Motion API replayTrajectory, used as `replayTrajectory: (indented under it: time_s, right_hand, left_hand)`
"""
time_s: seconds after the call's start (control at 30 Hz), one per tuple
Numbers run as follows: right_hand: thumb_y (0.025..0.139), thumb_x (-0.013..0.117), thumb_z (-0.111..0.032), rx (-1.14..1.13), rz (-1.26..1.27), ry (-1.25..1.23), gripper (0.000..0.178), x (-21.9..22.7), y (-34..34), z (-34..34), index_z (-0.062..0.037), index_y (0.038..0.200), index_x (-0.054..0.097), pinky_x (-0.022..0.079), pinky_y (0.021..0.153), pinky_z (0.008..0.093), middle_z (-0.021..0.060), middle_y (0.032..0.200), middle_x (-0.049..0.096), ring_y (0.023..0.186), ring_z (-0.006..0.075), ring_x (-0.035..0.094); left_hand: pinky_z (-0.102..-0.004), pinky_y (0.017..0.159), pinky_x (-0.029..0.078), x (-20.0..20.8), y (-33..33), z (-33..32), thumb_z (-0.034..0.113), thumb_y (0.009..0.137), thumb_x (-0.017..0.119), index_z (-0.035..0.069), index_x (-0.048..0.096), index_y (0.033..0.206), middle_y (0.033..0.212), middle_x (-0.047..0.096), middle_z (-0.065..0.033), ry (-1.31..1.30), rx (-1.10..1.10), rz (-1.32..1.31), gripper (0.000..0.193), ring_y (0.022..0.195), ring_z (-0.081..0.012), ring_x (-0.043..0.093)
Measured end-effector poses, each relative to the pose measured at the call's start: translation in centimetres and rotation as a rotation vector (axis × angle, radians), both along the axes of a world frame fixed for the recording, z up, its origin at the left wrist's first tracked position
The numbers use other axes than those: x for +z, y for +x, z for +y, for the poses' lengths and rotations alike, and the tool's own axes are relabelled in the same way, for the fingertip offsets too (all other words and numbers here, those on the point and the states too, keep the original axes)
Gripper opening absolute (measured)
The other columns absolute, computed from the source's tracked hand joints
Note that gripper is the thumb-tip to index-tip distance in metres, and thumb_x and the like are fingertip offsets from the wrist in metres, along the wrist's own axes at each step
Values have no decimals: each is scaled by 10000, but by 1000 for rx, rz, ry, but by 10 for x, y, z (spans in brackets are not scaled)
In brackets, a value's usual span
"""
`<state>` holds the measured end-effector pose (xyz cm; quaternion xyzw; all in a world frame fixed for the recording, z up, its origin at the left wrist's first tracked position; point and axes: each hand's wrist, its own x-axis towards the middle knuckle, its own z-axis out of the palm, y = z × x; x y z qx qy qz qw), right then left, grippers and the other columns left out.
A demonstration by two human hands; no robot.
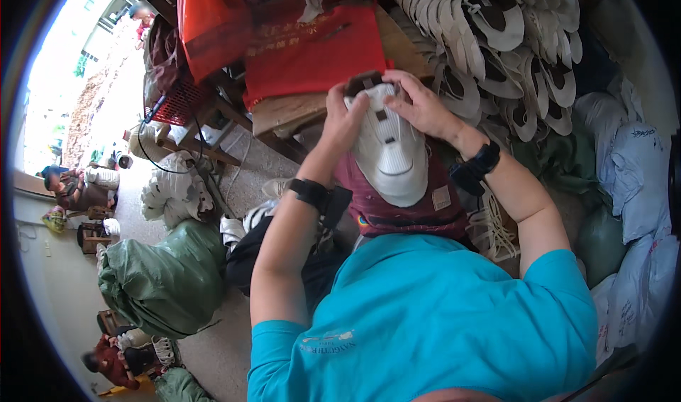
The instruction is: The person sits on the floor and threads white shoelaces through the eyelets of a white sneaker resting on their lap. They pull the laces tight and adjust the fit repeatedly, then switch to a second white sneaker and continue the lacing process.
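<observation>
A white shoe upper (392, 162) rests over my lap, its rounded toe toward me and its brown-lined opening facing away. My left hand (343, 117) is closed on the left edge of that opening, thumb pressed on top near the tongue. On the other side my right hand (424, 109) grips the right edge, fingers bent around the collar and thumb over the tongue area. Beneath the upper lies a maroon apron (443, 221). Pale laces (499, 224) hang beside my right knee. Whatever lies under my fingers is hidden.
Ahead stands a wooden bench (284, 114) with a red cloth bag (312, 58) on it. Many shoe uppers (496, 19) are stacked at the upper right. White sacks (638, 168) line the right; a green sack (167, 278) sits left. Several people (113, 359) work at the far left.
</observation>
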<state>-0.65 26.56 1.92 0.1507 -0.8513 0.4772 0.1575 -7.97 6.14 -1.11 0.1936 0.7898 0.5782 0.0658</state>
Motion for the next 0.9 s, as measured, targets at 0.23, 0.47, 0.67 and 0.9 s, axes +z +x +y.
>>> replayTrajectory:
  time_s: [0.23, 0.47, 0.67, 0.9]
  right_hand:
    - [952, 603, -428, -40, -32, 47, 513, 16, 2, -8, -8, 1237, 526, 467, 875, 345, 158, 1179, 583, 974, 258, 581]
    - [979, 583, -339, -150, 194, 152, 437, -18, -9, -9, -16, 1266, 511, 462, 871, 308, 127, 1123, 593, 1000, 211, 562]
    - [984, 608, -250, -87, -180, -292, 354, -12, 22, 0, -36, 1252, 522, 467, 889, 274, 46, 1100, 582, 1022, 111, 550]
    - [900, 700, -227, 61, -665, -134, 226, 19, 98, -3, -35, 976, 610, 494, 750, 302, 50, 933, 599, 852, 150, 600]
  left_hand:
    - [-402, 1037, 376, 15, 17, -9, 441, 956, 518, -105, 374, 1316, 1287, 426, -297, -94, 48, 32, 670, 1233, -394, 476]
    - [-404, 1045, 376, -3, 13, -8, 455, 954, 514, -93, 380, 1318, 1298, 432, -317, -64, 46, -12, 671, 1247, -418, 468]
    - [-356, 902, 479, 8, 34, -28, 313, 936, 607, -53, 485, 1257, 1182, 553, -198, 95, 33, -182, 503, 1072, -288, 577]
    - [-239, 756, 463, 18, 94, -58, 83, 820, 723, 47, 633, 994, 1029, 497, -51, -46, -104, 74, 199, 873, -134, 525]
